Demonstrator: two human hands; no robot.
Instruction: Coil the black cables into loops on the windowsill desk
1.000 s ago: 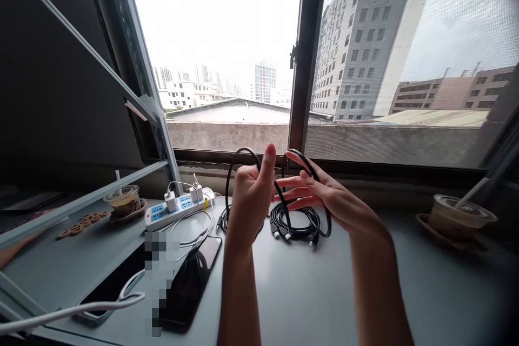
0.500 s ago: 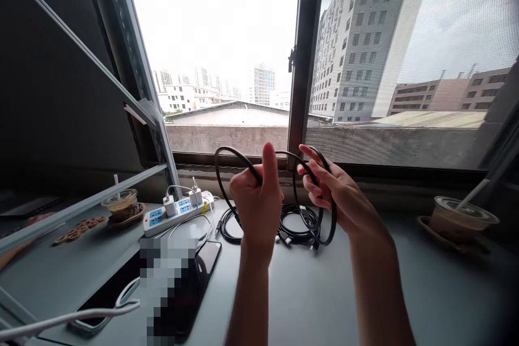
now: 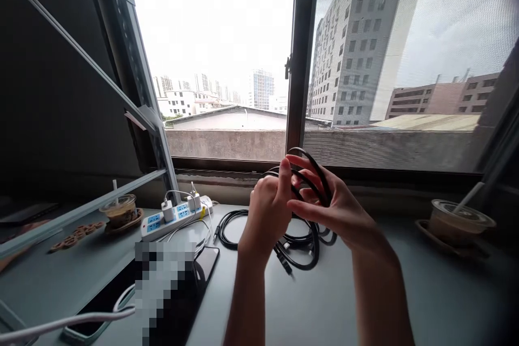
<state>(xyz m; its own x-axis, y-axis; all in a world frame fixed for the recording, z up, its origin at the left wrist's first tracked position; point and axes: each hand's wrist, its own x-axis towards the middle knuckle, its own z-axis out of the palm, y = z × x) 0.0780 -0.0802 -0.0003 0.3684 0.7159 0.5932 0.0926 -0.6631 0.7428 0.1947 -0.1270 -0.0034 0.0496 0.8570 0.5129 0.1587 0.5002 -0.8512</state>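
The left hand (image 3: 270, 203) is folding its fingers around a black cable (image 3: 317, 251), thumb pointing up. The right hand (image 3: 328, 194) is half open, and loops are lying between its thumb and fingers. The cable is hanging above the worktop (image 3: 316, 308) — and since the right fingers are not squeezing, a loop could be slipping off and spoiling the bundle. A black plug (image 3: 287, 266) is dangling low, seemingly on this cable; it could be catching on the back coil (image 3: 298, 240).

The left hand's back is hiding how its fingers are gripping. Blurry squares are covering part of a dark, flat device (image 3: 207, 266). The left arm and hand may be hiding some of the left coil (image 3: 223, 239), and the loops are covering much of the back one — I cannot tell if they are touching.
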